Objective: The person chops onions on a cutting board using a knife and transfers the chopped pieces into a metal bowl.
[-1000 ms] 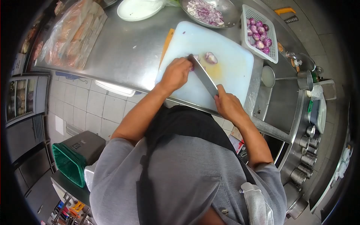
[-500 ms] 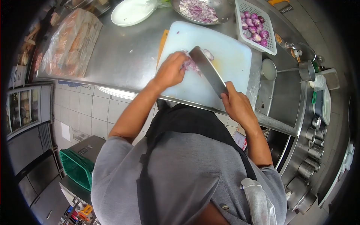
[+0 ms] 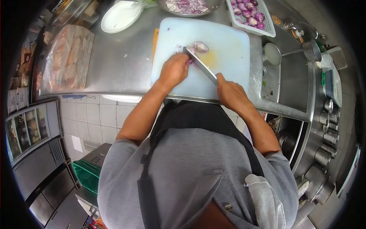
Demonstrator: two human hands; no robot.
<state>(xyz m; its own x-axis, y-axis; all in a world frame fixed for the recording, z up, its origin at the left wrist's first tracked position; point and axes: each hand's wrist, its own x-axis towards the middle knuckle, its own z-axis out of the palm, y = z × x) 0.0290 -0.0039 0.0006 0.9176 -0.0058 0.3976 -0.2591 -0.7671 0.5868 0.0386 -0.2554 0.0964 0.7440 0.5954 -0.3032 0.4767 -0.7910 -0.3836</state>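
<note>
My right hand (image 3: 231, 91) is wrapped round the handle of a broad knife (image 3: 202, 66), whose blade slants up and left over the white cutting board (image 3: 232, 42). Close to the blade's tip, my left hand (image 3: 174, 69) has its fingers curled down on the board, at pieces of purple onion partly hidden by the fingers and blade. A peeled onion piece (image 3: 201, 46) lies just beyond the blade. Chopped onion (image 3: 187, 6) fills part of a metal bowl behind the board. Whole peeled onions (image 3: 249, 12) sit in a white basket (image 3: 270, 28) at the back right.
A white plate (image 3: 121, 17) and a plastic-wrapped package (image 3: 68, 57) are on the steel counter (image 3: 118, 65) to the left. On the right are a sink (image 3: 293, 82) and a pot (image 3: 272, 54). A green-lined bin (image 3: 85, 175) stands low at left.
The view has shifted, and the board now appears more level. The knife's broad face showed half a second ago; now its blade looks narrower and more upright. Both hands remain by the onion.
</note>
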